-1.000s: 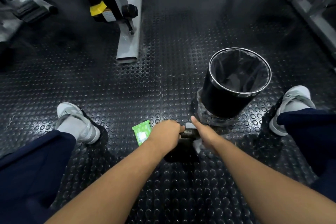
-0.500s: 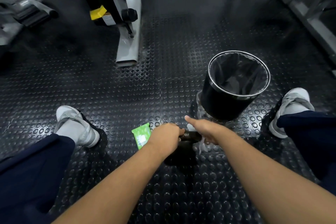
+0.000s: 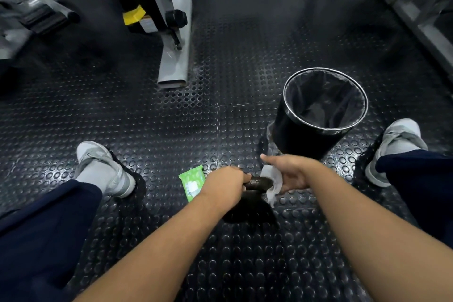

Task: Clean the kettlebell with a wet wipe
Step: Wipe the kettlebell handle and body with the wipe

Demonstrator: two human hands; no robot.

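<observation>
A black kettlebell (image 3: 250,208) stands on the studded rubber floor between my feet. My left hand (image 3: 224,185) grips the left part of its handle (image 3: 259,182). My right hand (image 3: 291,173) holds a white wet wipe (image 3: 272,181) against the right end of the handle, thumb pointing left over it. Most of the kettlebell's body is dark and partly hidden under my hands. A green pack of wipes (image 3: 192,181) lies on the floor just left of my left hand.
A black bin (image 3: 316,115) with a dark liner stands just beyond my right hand. My two grey shoes (image 3: 103,167) (image 3: 397,144) flank the kettlebell. A grey gym machine leg (image 3: 175,56) reaches in at the back; more equipment frames the far corners.
My right hand has slid to the right along the handle, and more of the white wipe now shows under it. My left hand keeps its grip.
</observation>
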